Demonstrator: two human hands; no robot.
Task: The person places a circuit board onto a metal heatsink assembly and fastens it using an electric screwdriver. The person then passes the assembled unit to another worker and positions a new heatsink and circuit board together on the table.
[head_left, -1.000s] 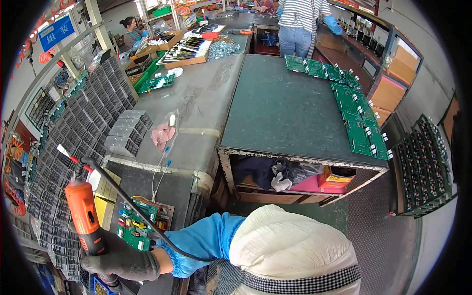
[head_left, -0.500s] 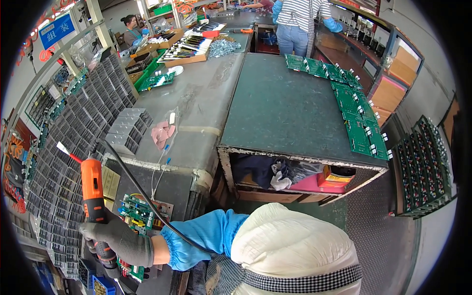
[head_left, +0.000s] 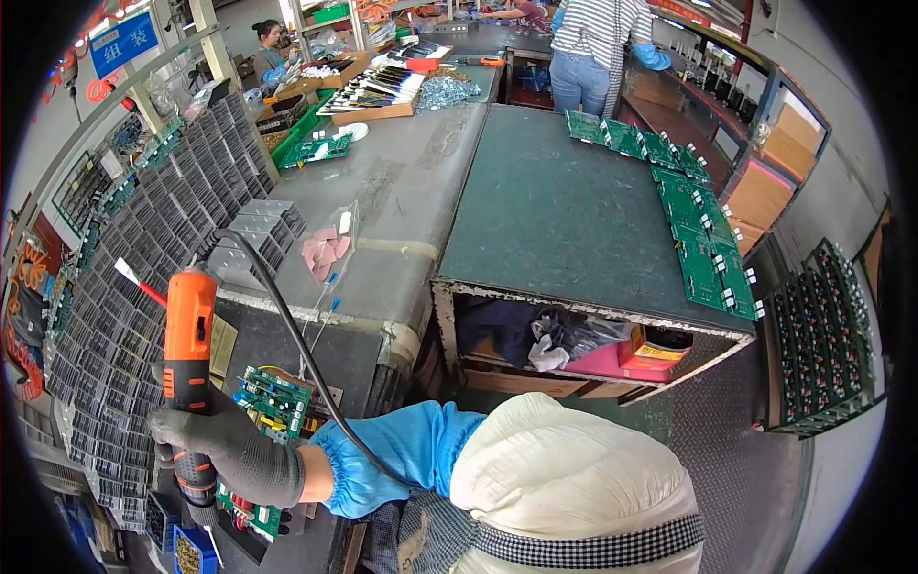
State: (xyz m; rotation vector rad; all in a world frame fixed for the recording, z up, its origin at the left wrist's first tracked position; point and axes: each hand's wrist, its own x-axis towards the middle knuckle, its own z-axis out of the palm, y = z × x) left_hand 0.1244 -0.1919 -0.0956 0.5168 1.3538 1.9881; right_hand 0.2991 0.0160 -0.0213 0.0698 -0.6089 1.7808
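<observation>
Gripping that orange-and-black power screwdriver (head_left: 191, 330), your gloved right hand (head_left: 229, 448) has its fingers curled tight round the shaft; a green circuit board (head_left: 277, 387) sits right of them, a blue box (head_left: 207, 564) below!

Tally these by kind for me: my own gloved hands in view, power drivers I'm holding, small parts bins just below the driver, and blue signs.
Gloved right hand: 1
Held power driver: 1
Small parts bins: 2
Blue sign: 1
Total: 5
</observation>
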